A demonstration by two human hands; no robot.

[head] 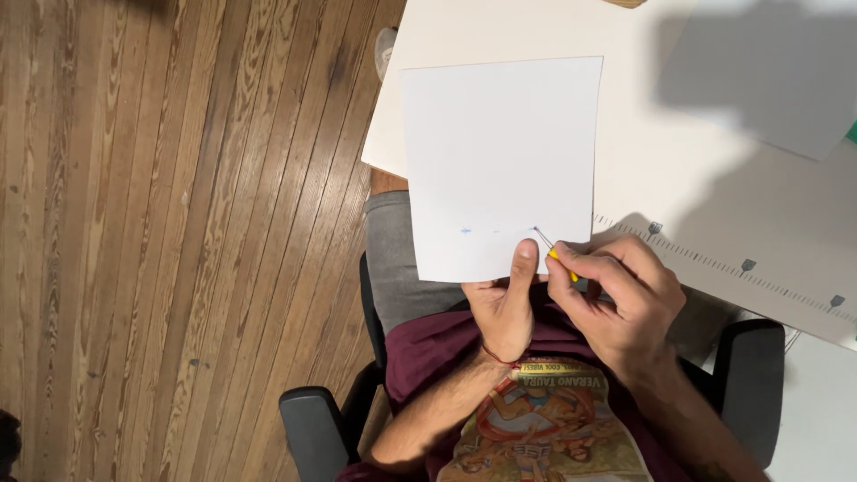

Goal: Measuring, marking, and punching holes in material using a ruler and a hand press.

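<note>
Nearest the camera, the person sits in a black-armed chair in a maroon printed shirt and grey shorts, over a wooden plank floor. The left hand pinches the bottom edge of a white sheet of paper, thumb on top near its lower right corner, grip closed on the sheet. Just beside it, the right hand has its grip closed around a small yellow-handled tool; the thin metal tip touches the paper close to the left thumb. A faint blue mark sits on the sheet to the left of the tip. The sheet is held up over the lap and the near left corner of the white bench. A printed ruler strip runs along the bench's near edge to the right. Farther back, another white sheet lies toward the far right corner.
</note>
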